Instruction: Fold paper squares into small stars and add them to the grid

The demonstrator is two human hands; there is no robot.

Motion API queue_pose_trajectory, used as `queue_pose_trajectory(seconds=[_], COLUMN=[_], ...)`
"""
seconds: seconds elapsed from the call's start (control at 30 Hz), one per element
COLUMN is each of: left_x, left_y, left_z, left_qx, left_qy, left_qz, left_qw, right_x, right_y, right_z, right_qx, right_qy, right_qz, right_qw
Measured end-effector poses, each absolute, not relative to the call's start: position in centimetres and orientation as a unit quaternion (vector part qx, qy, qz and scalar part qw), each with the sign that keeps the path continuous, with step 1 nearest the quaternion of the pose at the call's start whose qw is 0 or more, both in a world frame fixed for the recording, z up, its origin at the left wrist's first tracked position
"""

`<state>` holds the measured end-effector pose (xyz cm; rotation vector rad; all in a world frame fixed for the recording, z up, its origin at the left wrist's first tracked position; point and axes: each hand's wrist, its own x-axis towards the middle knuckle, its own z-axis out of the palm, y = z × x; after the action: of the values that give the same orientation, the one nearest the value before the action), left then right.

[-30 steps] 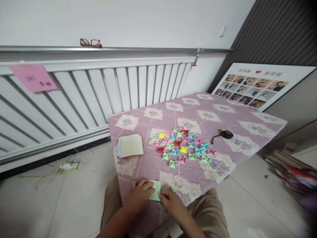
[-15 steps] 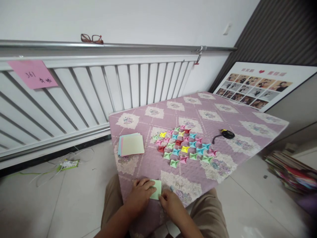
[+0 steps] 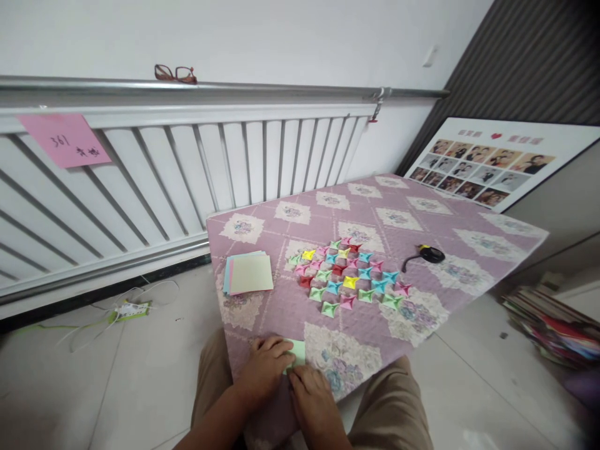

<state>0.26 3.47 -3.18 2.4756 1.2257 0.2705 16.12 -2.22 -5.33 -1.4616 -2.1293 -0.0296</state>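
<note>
Biggest in view: a white slatted radiator (image 3: 262, 162) along the wall, below a metal pipe (image 3: 281, 92). In front, a worktop (image 3: 290, 319) under a mauve cloth with pale floral diamonds. By the far right end, a board of photos (image 3: 487, 162). At the near corner, both hands close together: the left hand (image 3: 268, 362) palm down with fingers outstretched, the right hand (image 3: 312, 384) just beside it with fingers bent. Farther up on the left, apart from the hands, a stack of square sheets (image 3: 252, 275), pale yellow on top, with pink and blue edges beneath. Next down in size, the green paper (image 3: 297, 350): flat on the cloth, covered on its left part by the left hand, touched along its near edge by the right fingertips, bare toward its far right corner. Impossible to tell whether pinched there or only pressed. Well off to the right, a black object (image 3: 431, 254). On the pipe, glasses (image 3: 175, 73). Smallest, beyond the hands: many folded paper pieces (image 3: 350, 282) in loose slanting rows, green, pink, blue, yellow and red.
</note>
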Motion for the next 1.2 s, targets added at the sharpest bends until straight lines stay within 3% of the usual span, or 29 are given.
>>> queue_pose_trajectory(seconds=[0.53,0.97,1.2], left_x=[-1.2,-1.4,-1.2], left_y=[5.0,5.5,5.5], left_z=[-2.9,-3.2,-2.7], left_qx=[0.877,0.879,0.878], left_qy=[0.419,0.413,0.415], left_qz=[0.041,0.012,0.015], left_qw=[0.234,0.239,0.238], right_x=[18.0,22.1,19.5], right_y=[-2.5,-3.0,-3.0], right_z=[-5.0,-4.8,-4.5], right_qx=[-0.49,-0.492,-0.509], right_qy=[-0.851,-0.849,-0.831], right_qz=[-0.031,-0.058,-0.033], right_qw=[0.184,0.183,0.222])
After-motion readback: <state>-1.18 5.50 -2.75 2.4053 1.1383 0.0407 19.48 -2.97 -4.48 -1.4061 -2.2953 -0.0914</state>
